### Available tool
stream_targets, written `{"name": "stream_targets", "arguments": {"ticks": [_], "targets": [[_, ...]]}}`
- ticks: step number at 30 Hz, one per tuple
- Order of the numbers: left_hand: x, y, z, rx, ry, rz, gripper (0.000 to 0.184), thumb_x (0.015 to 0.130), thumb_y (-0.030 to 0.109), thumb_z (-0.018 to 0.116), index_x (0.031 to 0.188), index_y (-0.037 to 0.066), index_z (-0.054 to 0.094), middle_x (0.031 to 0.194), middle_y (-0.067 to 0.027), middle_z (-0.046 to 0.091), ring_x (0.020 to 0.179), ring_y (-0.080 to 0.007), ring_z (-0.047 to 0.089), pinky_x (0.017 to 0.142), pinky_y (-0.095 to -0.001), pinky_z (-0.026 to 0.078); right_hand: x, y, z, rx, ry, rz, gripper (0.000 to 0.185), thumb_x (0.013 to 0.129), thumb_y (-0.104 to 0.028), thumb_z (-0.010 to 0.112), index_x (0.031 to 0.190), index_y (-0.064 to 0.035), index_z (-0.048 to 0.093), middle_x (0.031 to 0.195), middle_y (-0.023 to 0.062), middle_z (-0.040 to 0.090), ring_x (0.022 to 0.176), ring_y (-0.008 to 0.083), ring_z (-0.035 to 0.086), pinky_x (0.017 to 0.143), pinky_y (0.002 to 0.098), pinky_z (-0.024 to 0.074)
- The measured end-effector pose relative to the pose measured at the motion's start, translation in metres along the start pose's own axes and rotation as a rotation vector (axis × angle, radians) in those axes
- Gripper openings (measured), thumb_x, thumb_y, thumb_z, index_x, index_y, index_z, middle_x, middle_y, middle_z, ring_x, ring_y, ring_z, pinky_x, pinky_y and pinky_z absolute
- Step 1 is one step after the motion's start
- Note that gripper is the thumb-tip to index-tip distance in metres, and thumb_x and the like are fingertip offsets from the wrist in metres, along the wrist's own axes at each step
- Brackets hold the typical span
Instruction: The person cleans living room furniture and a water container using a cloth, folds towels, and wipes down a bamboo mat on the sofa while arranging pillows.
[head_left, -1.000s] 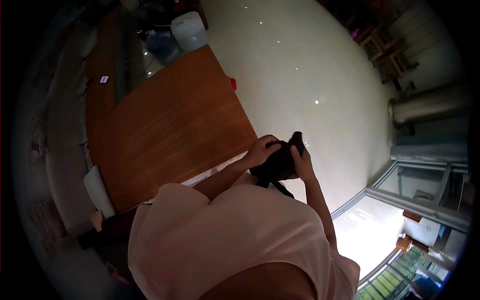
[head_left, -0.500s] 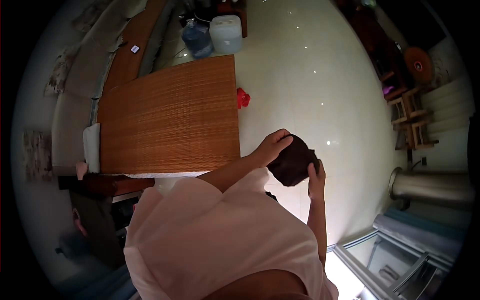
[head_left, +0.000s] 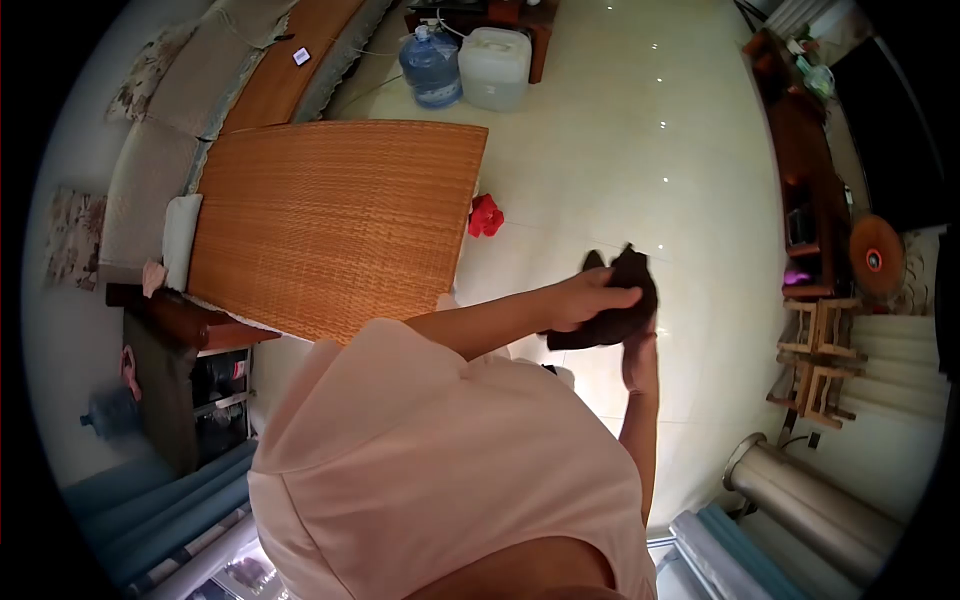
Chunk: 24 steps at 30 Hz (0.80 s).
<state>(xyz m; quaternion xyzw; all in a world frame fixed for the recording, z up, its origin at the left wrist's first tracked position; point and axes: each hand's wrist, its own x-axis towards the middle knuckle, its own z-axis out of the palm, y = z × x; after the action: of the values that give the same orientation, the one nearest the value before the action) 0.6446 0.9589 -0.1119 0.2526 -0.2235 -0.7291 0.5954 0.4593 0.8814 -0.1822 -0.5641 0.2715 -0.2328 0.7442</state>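
Note:
A dark brown piece of cloth (head_left: 632, 312) is held over the tiled floor, bunched and folded, with pointed corners sticking up; its exact kind I cannot make out. My left hand (head_left: 583, 300) grips it from the left, thumb lying across the top and fingers closed on the fabric. Below and to the right, my right hand (head_left: 639, 362) is against the lower edge of the cloth, its fingertips partly hidden behind the fabric. The two hands are close together in front of my body.
On the left stands a bed-like surface with a woven mat (head_left: 340, 220). A red bundle (head_left: 486, 216) lies beside its edge. Farther off are a blue water jug (head_left: 431, 70) and a white jerrycan (head_left: 495, 70). Wooden stools (head_left: 820, 345) and a metal cylinder (head_left: 800, 500) stand right.
My left hand has moved right over the cloth, and the hands are closer together. The cloth has gone from a spread, rounded shape to a bunched one. The view has turned.

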Motion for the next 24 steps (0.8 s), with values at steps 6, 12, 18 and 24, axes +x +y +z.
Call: {"name": "stream_targets", "arguments": {"ticks": [6,12,18,24], "targets": [[0.089,0.021,-0.002,0.514,0.122,0.12,0.029,0.092,0.027,0.057,0.107,0.002,0.058,0.1,-0.0029,0.061,0.093,-0.0122,0.055,0.086,-0.0292,0.044,0.089,0.021,-0.03,0.714,-0.104,0.361,0.07,0.09,-0.06,0.042,0.138,-0.0096,0.033,0.137,0.0104,0.041,0.125,0.0251,0.043,0.106,0.0417,0.0348],[0.131,0.031,-0.053,1.284,0.495,0.245,0.041,0.082,0.034,0.065,0.107,0.002,0.061,0.115,-0.0171,0.051,0.108,-0.0302,0.05,0.091,-0.0385,0.042,0.207,0.005,-0.065,0.878,-0.299,0.534,0.044,0.094,-0.037,0.048,0.128,-0.0094,0.045,0.123,0.0061,0.052,0.113,0.021,0.051,0.097,0.0371,0.0436],[0.142,0.078,-0.096,1.439,0.888,0.302,0.042,0.074,0.033,0.07,0.102,0.001,0.064,0.113,-0.0176,0.048,0.106,-0.0327,0.049,0.086,-0.0411,0.044,0.326,-0.016,-0.039,0.836,-0.641,0.395,0.043,0.095,-0.029,0.044,0.129,-0.0031,0.045,0.126,0.0113,0.052,0.111,0.0247,0.054,0.094,0.0375,0.0466],[0.161,0.139,-0.199,1.536,1.159,0.068,0.063,0.055,0.032,0.078,0.106,0.003,0.056,0.102,-0.0155,0.052,0.092,-0.0334,0.053,0.076,-0.043,0.046,0.434,-0.01,0.034,0.302,-0.659,0.491,0.077,0.072,-0.013,0.061,0.142,-0.0061,0.03,0.14,0.0124,0.037,0.128,0.0256,0.037,0.107,0.0368,0.0316]]}}
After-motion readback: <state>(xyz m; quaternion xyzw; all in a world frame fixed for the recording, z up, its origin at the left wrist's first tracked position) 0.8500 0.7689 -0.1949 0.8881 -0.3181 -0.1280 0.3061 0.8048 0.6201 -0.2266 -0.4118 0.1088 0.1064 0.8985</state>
